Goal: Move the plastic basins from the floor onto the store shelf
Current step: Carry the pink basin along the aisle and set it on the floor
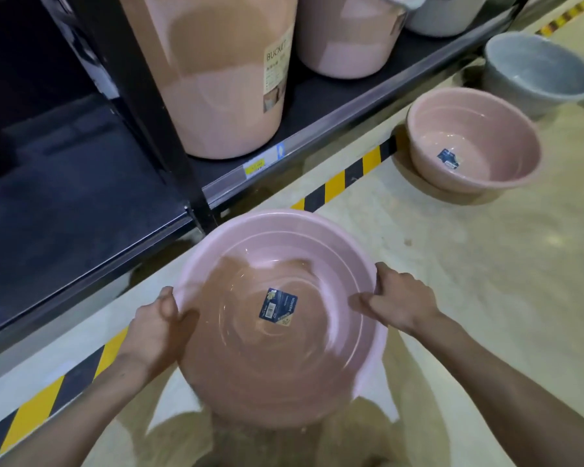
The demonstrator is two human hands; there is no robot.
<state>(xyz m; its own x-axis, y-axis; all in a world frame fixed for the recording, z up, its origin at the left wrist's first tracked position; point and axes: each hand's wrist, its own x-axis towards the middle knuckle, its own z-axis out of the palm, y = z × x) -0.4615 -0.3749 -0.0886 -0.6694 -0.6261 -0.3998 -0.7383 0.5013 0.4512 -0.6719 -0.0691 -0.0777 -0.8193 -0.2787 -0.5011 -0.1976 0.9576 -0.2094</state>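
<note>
Hands, two: left hand [155, 318] and right hand [400, 299] curl fingers over opposite rims of one round pink plastic basin [280, 318] above the floor [469, 298]. Second pink basin [472, 141] and one grey basin [536, 70] sit beside the black shelf [317, 96] with two pink buckets [216, 72].

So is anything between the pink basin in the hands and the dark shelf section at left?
Nothing visible. Both hands, left and right, grip the pink basin by its rim, just off the bare shelf board. The pink buckets stand beyond the upright.

The pink bucket [216, 75] loses its top to the upper edge; the held basin's label [278, 303] is unreadably blurred.
</note>
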